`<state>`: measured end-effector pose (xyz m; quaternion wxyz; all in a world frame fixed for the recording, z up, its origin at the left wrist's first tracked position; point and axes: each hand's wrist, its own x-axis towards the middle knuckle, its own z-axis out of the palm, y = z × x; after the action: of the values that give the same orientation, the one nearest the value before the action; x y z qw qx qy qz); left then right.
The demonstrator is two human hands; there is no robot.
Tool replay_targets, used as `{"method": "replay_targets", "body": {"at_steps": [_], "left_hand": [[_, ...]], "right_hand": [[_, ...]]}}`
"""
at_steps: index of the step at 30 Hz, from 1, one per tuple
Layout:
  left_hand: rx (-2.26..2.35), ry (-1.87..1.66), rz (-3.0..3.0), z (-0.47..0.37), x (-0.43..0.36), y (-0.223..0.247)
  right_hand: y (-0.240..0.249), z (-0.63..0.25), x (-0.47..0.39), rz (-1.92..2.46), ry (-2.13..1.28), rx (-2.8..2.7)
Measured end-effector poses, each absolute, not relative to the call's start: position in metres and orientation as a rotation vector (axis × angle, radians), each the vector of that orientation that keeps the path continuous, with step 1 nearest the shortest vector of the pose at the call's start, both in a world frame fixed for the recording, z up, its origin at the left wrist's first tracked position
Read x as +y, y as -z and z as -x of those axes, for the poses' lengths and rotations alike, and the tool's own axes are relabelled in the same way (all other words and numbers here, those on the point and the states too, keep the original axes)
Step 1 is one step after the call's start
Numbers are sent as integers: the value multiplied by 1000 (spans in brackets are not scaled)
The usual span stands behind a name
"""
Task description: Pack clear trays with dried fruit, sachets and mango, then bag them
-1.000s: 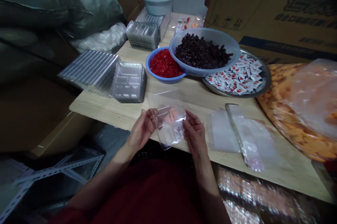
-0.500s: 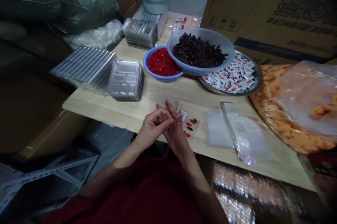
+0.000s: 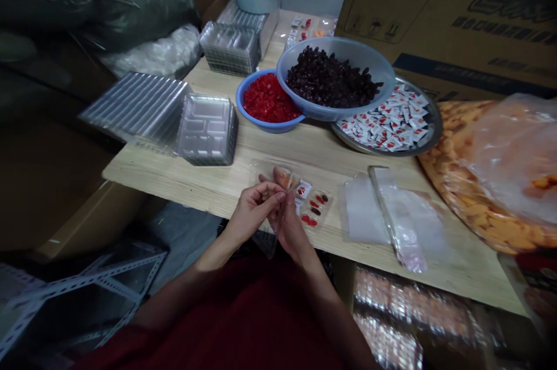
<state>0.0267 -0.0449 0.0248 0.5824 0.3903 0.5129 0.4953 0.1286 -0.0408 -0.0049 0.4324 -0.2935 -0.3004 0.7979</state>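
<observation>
My left hand (image 3: 257,206) and my right hand (image 3: 289,220) meet at the table's front edge, with thumbs and fingertips pinched together. Between and below them hangs a thin clear plastic bag (image 3: 266,243), mostly hidden by the fingers. Just beyond my right hand lies a clear compartment tray (image 3: 325,220). It holds red and dark dried fruit pieces, small white printed sachets (image 3: 303,189) and something orange, partly covered by my fingers. To the right rests a pile of clear plastic bags (image 3: 365,210).
Stacked empty trays (image 3: 206,126) and ridged clear lids (image 3: 137,106) stand left. Behind are a blue bowl of red pieces (image 3: 270,100), a bowl of dark dried fruit (image 3: 333,83) and a metal pan of sachets (image 3: 391,123). A large bag of orange pieces (image 3: 465,184) sits right.
My right hand's fingers have closed in toward my left hand's fingertips. More of the tray's sachets and orange contents show beside them. The view has shifted slightly.
</observation>
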Motion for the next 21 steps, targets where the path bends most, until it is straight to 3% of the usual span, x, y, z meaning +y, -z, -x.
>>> {"method": "replay_targets", "body": {"at_steps": [21], "left_hand": [[1609,-1121,-1286,-15,-49,-24]], "right_hand": [[20,-113,-43,839,-1884,-544]]}}
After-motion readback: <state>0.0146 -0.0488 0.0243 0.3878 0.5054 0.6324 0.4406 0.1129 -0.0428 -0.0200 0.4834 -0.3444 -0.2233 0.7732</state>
